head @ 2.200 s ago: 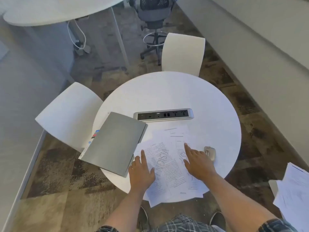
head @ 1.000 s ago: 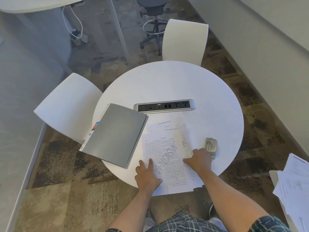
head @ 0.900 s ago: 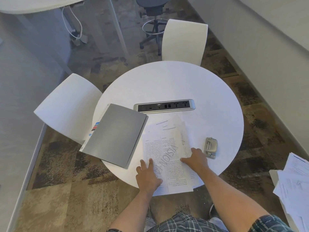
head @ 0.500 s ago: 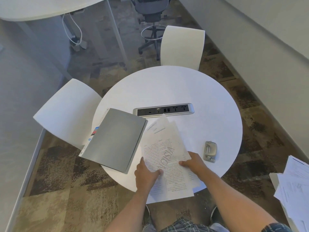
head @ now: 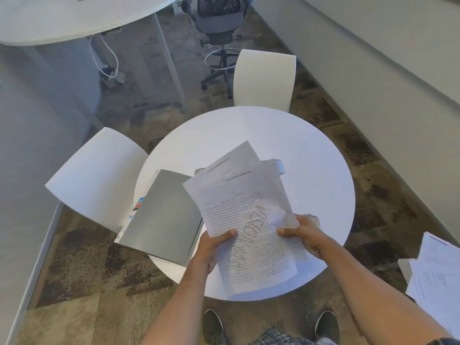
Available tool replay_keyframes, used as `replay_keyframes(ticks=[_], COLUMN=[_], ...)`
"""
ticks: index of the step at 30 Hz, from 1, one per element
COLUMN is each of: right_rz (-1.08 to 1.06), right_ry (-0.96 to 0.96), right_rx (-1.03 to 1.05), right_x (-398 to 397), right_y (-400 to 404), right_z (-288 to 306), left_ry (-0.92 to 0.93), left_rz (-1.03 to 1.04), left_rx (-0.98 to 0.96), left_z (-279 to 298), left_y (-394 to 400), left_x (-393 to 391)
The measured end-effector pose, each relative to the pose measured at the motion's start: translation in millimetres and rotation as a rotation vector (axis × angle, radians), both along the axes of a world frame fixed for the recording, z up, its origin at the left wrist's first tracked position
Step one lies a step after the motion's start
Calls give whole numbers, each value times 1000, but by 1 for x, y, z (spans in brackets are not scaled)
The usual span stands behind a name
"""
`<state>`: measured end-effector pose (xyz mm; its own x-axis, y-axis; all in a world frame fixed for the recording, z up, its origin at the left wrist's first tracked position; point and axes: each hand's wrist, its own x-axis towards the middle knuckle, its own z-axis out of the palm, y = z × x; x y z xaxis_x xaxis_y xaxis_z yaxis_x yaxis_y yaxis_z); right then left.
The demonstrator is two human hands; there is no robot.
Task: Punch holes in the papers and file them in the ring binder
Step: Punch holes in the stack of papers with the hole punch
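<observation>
A loose stack of printed papers [head: 246, 215] is lifted off the round white table [head: 311, 175], tilted up toward me. My left hand [head: 214, 247] grips its left edge and my right hand [head: 301, 232] grips its right edge. The grey ring binder [head: 161, 215] lies closed on the table's left side, overhanging the rim. The small metal hole punch [head: 314, 217] is mostly hidden behind my right hand.
A power strip [head: 278, 166] set in the table is mostly covered by the papers. White chairs stand at the far side [head: 263, 80] and left [head: 97, 178]. Another paper pile [head: 438, 275] rests at the right edge. My shoes show below the table.
Both hands gathered the spread sheets together, closed on their edges and lifted the stack off the table; it now covers the power strip and hole punch.
</observation>
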<state>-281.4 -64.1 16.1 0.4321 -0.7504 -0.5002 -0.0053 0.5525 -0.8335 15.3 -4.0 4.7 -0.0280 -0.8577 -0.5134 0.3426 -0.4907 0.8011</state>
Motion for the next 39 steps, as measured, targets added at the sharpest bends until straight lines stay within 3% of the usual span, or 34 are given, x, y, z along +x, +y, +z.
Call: replay_keyframes(ticks=[5,15,18,25,34,39], right_rz=[62,-182,-171,-115,-238,-224], right_ry=[135,-54,-30,312,124,178], right_rx=[-91,-408,-368,-225,-269,-220], right_x=[1,26,24,27,19,23], right_y=[-12,-30,-19,-2,-6,-6], right_z=[23,60,47,9,21,10], left_ry=[-131,-327,-331,-472,-394,-426], left_rz=[21,70,42,-35,26,-86], left_rx=[-74,-269,-257,-117,-177,-215], left_z=[29,78,67,30,34,32], left_y=[-26,-47,-37,-14,-22,-28], left_x=[-6,-10,-11,-20,-17,-19])
